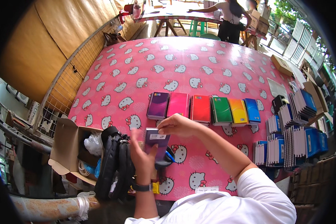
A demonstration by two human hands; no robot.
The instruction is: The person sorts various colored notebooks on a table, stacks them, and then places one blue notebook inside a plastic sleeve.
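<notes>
A dark purple notebook (pixel 162 144) with a white label near its top is held upright in front of me. My left hand (pixel 141 155), partly smeared by motion, grips its left side with the thumb across the cover. At its top edge, the bent fingers of my right hand (pixel 177 124) pinch the corner. Just beyond lies a row of spiral notebooks: purple (pixel 158 105), pink (pixel 178 104), red (pixel 200 108), green (pixel 222 109), yellow (pixel 238 110) and blue (pixel 252 110).
Stacked blue-covered spiral notebooks (pixel 278 149) fill the table's right side. A black bag (pixel 114 164) and an open cardboard box (pixel 69 149) stand at the left front. The pink patterned table (pixel 194 71) stretches away toward a person (pixel 231 18) at another table.
</notes>
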